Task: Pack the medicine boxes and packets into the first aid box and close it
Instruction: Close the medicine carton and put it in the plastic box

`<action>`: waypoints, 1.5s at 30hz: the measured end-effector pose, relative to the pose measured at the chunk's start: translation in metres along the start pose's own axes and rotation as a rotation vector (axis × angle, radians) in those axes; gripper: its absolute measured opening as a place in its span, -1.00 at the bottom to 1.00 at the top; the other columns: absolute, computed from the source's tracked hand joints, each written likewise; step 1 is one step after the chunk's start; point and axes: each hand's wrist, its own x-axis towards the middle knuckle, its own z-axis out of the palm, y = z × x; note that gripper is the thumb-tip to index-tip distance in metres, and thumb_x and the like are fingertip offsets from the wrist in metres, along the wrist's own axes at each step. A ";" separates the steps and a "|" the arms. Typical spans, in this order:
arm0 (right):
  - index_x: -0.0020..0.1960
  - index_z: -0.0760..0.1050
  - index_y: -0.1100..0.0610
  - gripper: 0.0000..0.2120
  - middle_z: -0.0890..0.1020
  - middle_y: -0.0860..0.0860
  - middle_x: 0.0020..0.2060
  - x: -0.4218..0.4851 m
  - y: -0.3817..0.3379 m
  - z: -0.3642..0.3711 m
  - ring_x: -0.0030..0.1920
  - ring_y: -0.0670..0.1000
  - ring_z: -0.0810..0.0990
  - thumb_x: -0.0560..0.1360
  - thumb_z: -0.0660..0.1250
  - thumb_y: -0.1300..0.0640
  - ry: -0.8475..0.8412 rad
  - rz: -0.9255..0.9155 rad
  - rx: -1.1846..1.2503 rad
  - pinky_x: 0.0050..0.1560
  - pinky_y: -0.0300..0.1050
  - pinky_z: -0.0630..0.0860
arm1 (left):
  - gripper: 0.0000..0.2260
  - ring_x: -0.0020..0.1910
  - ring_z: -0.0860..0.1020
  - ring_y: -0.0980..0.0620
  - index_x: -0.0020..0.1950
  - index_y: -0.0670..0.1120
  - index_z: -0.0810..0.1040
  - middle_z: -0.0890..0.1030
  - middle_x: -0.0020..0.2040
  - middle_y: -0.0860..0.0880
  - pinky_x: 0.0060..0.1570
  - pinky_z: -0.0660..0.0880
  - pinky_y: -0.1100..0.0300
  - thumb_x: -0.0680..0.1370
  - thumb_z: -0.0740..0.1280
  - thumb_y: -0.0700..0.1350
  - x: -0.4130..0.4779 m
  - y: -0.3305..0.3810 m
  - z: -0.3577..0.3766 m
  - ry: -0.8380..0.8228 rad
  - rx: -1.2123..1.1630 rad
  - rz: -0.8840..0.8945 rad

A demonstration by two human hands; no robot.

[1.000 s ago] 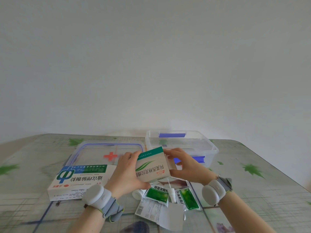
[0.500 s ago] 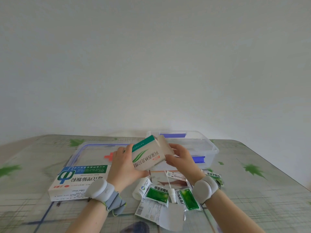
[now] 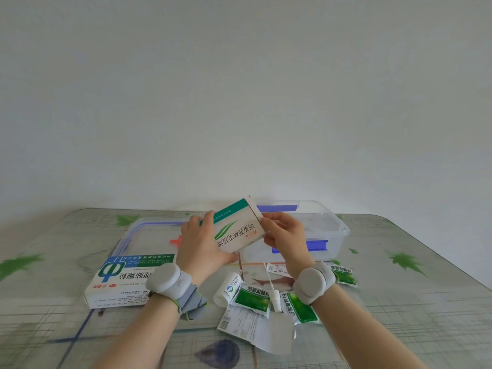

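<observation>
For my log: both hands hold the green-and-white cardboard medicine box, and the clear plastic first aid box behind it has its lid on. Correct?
Head view: the clear plastic first aid box is open; its red-cross lid lies on the table beside it. Otherwise right.

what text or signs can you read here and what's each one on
"阿莫西林克拉维", upside down: green and white cardboard box
"感冒灵颗粒": green foil sachet
"JUST THIS": white plastic bottle
Red cross sign: clear plastic lid
Large white and blue carton, white paper leaflet: print too blurred
</observation>
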 end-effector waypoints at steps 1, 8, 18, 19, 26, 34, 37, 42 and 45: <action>-0.13 0.61 0.12 -0.93 0.70 0.04 -0.28 -0.001 0.000 0.000 -0.36 -0.05 0.54 0.49 0.35 0.21 -0.001 -0.004 -0.004 -0.31 -0.25 0.54 | -0.09 0.15 0.32 -0.08 0.38 0.00 0.25 0.38 0.13 -0.06 0.09 0.37 0.10 0.12 0.54 0.18 0.000 0.001 0.000 0.000 0.002 0.001; -0.16 0.64 0.11 -0.91 0.68 0.06 -0.27 -0.007 0.005 -0.002 -0.37 -0.07 0.53 0.48 0.36 0.21 0.005 -0.027 -0.020 -0.34 -0.25 0.48 | -0.10 0.13 0.31 -0.07 0.38 0.03 0.26 0.38 0.12 -0.05 0.07 0.34 0.12 0.13 0.55 0.17 -0.004 0.004 0.000 0.000 0.015 0.016; -0.13 0.62 0.08 -0.93 0.70 -0.02 -0.19 -0.011 0.005 -0.006 -0.23 -0.08 0.65 0.48 0.39 0.09 -0.023 -0.138 -0.126 -0.22 -0.20 0.59 | -0.11 0.12 0.28 -0.03 0.34 0.03 0.25 0.33 0.05 0.01 -0.14 0.29 0.18 0.10 0.52 0.20 -0.003 0.009 0.002 -0.002 0.050 0.038; -0.11 0.62 0.08 -0.91 0.70 0.00 -0.17 -0.010 0.004 -0.007 -0.20 -0.06 0.64 0.50 0.36 0.09 -0.034 -0.115 -0.131 -0.21 -0.19 0.59 | -0.12 0.11 0.28 -0.02 0.33 0.03 0.25 0.32 0.04 0.01 -0.12 0.30 0.18 0.10 0.52 0.20 -0.002 0.009 0.002 -0.013 0.043 0.029; 0.01 0.56 0.19 -0.76 0.70 0.06 -0.07 -0.009 0.001 -0.009 -0.09 0.00 0.70 0.51 0.33 0.01 -0.115 0.028 -0.044 -0.12 -0.17 0.61 | -0.24 0.06 0.35 -0.07 0.18 -0.02 0.35 0.41 0.00 -0.05 -0.05 0.41 0.10 0.08 0.50 0.22 0.013 0.015 -0.005 0.023 -0.090 -0.072; -0.14 0.62 0.23 -0.74 0.70 0.10 -0.30 -0.002 0.004 -0.009 -0.28 -0.02 0.68 0.45 0.42 0.01 -0.041 -0.048 -0.055 -0.23 -0.22 0.61 | -0.25 0.00 0.47 0.10 0.22 0.08 0.37 0.49 -0.01 0.08 -0.16 0.42 0.24 0.12 0.42 0.36 0.011 0.025 0.000 -0.090 -0.170 -0.021; -0.12 0.62 0.26 -0.72 0.70 0.10 -0.29 0.006 0.007 -0.016 -0.31 -0.04 0.65 0.46 0.40 0.01 0.014 -0.038 -0.067 -0.24 -0.23 0.61 | -0.68 -0.32 0.52 0.33 0.14 0.07 0.51 0.56 -0.25 0.21 -0.45 0.34 0.40 0.45 0.32 0.15 0.017 0.020 -0.001 -0.108 -0.192 -0.013; -0.05 0.51 0.22 -0.77 0.71 0.05 -0.24 0.025 0.001 -0.018 -0.29 -0.04 0.69 0.49 0.36 0.04 0.107 -0.012 -0.032 -0.28 -0.24 0.60 | -0.85 -0.29 0.54 0.08 -0.01 -0.03 0.64 0.59 -0.31 0.11 -0.41 0.32 0.30 0.51 0.29 -0.08 0.036 0.027 0.002 -0.039 -0.157 -0.081; 0.01 0.50 0.18 -0.85 0.71 0.05 -0.16 0.040 -0.009 -0.020 -0.14 0.02 0.69 0.51 0.32 0.10 0.050 -0.028 -0.112 -0.10 -0.05 0.63 | -0.86 -0.26 0.60 0.01 -0.09 -0.10 0.65 0.66 -0.24 0.01 -0.32 0.45 0.23 0.51 0.31 -0.11 0.053 0.036 0.003 -0.016 -0.192 -0.089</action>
